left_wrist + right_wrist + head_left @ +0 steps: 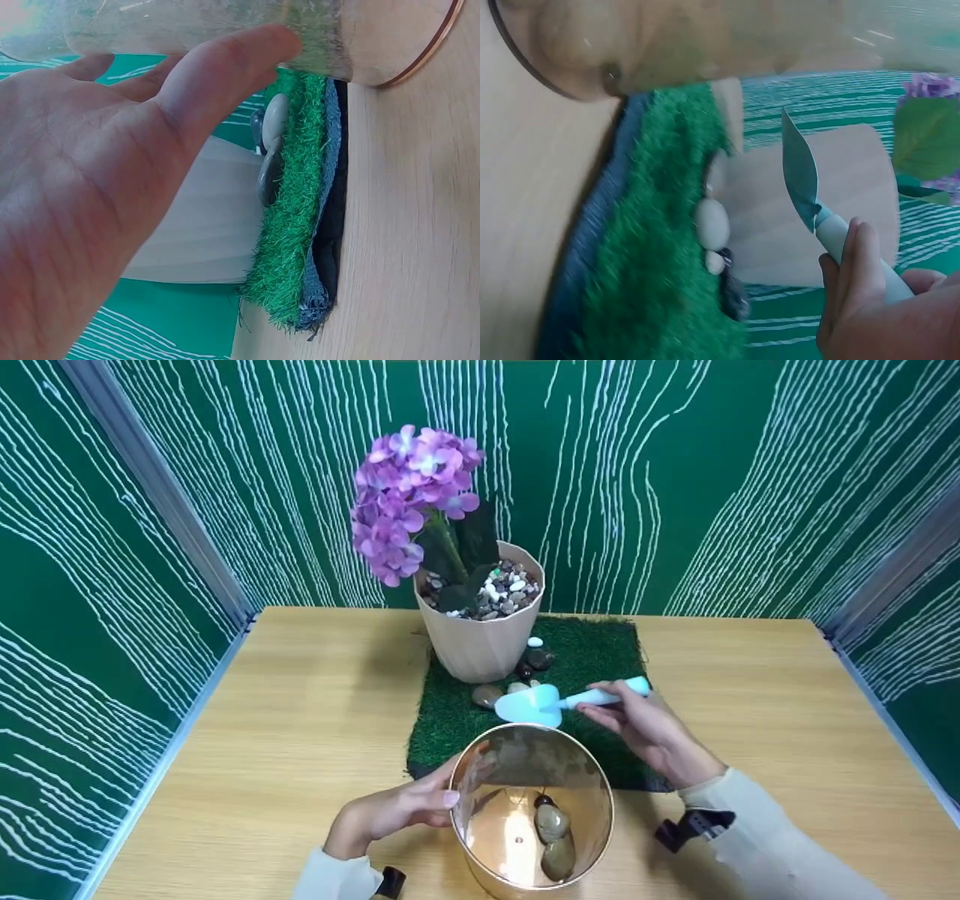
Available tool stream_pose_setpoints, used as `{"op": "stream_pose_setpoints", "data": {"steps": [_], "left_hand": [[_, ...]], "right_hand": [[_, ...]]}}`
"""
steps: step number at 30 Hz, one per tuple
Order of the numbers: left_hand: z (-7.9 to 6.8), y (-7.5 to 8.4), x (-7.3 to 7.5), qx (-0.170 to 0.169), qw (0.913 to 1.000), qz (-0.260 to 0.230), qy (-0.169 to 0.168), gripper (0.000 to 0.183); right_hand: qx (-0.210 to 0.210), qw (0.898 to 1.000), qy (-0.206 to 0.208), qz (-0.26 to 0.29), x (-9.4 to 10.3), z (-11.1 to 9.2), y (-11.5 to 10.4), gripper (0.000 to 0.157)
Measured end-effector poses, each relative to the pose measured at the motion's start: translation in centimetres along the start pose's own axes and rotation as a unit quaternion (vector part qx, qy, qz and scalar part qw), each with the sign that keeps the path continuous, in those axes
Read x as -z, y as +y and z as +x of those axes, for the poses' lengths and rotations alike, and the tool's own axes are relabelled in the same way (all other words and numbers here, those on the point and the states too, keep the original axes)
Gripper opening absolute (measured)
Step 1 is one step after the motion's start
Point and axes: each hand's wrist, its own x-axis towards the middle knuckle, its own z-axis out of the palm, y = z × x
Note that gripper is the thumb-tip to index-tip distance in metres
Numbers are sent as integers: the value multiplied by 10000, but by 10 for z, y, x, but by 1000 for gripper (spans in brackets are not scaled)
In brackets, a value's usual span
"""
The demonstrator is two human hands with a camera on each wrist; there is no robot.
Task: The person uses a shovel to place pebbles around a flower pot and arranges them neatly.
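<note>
My left hand (405, 810) holds a clear amber, cup-shaped container (480, 877) by its left wall, thumb at the front and fingers round behind. Inside it, several stones lie at the right, among them a grey-brown stone (559, 861). In my right hand (649, 727) is the handle of a light blue trowel (529, 706), its blade level over the grass mat, just beyond the container's rim. The right wrist view shows the trowel (800, 165) lifted above the mat with no stone on its blade.
A green artificial grass mat (600, 660) lies on the wooden table (300, 720). On its back left stands a pale pot (480, 649) of pebbles with a purple flower (420, 495). Loose stones, including a brown stone (487, 695), lie before the pot. Green patterned panels (600, 472) enclose the table.
</note>
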Motion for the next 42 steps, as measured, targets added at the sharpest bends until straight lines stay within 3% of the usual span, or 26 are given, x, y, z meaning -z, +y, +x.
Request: {"op": "stream_pose_setpoints", "data": {"steps": [9,17,30,42], "left_hand": [[1,0,1,-99,9999,28,-55,86],[2,-1,3,-243,9994,212,-113,87],[3,-3,4,-410,9986,169,-283,91],[0,-2,2,-121,9997,162,-100,89]], "right_hand": [[352,9984,-338,-299,12,-28,-33,38],[474,9968,-363,-537,8,-50,-51,35],[767,9899,-754,-921,-1,-68,-57,28],[801,9785,-1154,-1510,-9,-80,-53,27]]}}
